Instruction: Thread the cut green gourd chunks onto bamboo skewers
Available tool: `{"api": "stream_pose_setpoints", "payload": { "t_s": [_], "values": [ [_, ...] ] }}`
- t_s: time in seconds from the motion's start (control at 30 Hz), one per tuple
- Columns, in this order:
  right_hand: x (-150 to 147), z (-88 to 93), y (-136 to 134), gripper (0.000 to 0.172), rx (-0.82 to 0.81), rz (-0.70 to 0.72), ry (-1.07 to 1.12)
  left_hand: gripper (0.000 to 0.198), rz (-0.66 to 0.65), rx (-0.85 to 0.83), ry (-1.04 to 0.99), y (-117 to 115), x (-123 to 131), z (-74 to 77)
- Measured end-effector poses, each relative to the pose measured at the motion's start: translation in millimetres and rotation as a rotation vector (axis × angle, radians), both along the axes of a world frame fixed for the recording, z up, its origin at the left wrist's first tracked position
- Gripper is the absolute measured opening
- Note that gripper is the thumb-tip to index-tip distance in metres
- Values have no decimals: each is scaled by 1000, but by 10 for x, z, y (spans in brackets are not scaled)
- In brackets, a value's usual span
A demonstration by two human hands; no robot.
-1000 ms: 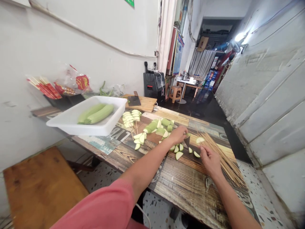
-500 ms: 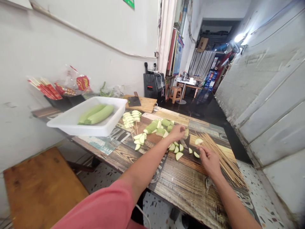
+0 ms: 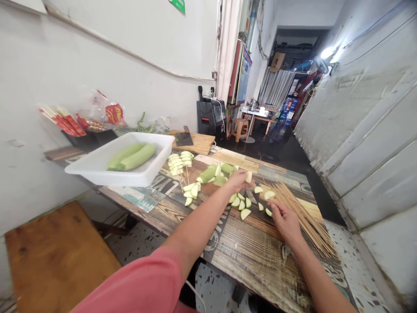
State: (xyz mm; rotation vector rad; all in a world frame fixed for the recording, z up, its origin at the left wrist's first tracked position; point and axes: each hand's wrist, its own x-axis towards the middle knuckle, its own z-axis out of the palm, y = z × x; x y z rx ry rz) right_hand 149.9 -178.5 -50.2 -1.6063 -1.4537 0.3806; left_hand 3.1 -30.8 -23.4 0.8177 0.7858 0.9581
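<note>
Left hand (image 3: 239,181) pinches a slice (image 3: 249,177), right hand (image 3: 287,219) a skewered slice (image 3: 269,195) — loose slices (image 3: 245,214) between; sticks (image 3: 308,221) near counter (image 3: 254,252) right edge — tray (image 3: 148,175) frame left.

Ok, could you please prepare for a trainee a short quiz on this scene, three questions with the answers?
1. How many whole green squashes lie in the white tray?
2. True or false: the knife lies on the wooden board.
3. What does the person's left hand hold?
A) the knife
B) a pale slice
C) the white tray

Key: 1. Two. 2. True. 3. B.
</note>
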Motion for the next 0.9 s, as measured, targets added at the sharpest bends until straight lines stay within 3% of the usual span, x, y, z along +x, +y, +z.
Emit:
{"api": "stream_pose_setpoints", "payload": {
  "t_s": [0.17, 0.33, 0.5, 0.73, 0.9],
  "values": [
    [-13, -21, -25, 37, -38, 91, -4, 13, 41, -13, -40, 37, -34, 30],
    [-33, -26, -50, 37, -80, 138, 15, 5, 140, -81, -97, 62, -47, 34],
    [-60, -12, -58, 38, -93, 154, -1, 17, 99, -185, -188, 49, -89, 39],
    [-84, 33, -79, 40, -106, 165, -74, 26, 178, -329, -322, 132, -95, -28],
    [-97, 59, -97, 38, -92, 165, -123, 35, 127, -307, -410, 170, -117, -56]
  ]
}}
